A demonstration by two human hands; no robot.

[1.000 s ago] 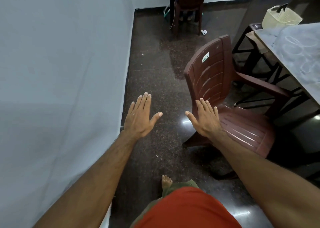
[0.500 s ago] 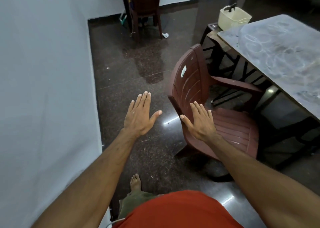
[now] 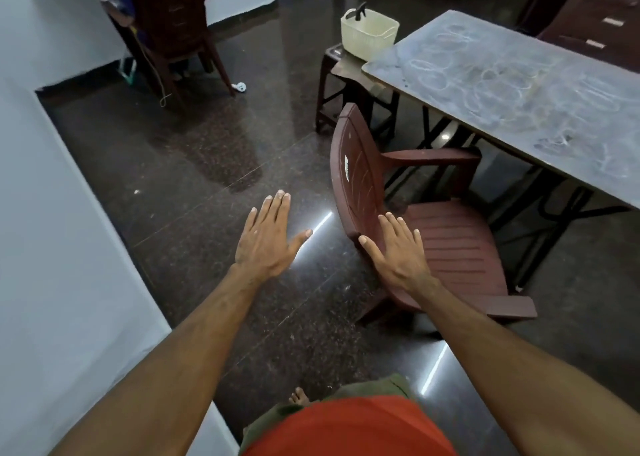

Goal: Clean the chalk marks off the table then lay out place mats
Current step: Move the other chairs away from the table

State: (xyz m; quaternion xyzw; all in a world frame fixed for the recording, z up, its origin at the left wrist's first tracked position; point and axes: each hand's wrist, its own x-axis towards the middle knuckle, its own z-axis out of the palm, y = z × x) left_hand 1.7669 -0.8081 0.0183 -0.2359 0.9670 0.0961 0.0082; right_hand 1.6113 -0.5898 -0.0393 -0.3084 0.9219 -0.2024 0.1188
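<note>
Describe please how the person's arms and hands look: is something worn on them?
Both forearms are bare, with no sleeves in view. The left hand and the right hand wear no gloves, and no rings, watch or bracelet are visible on either.

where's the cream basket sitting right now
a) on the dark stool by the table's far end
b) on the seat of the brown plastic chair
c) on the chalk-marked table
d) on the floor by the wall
a: the cream basket stands on the dark stool just off the far end of the chalk-marked table, not on the tabletop, chair or floor.
</note>
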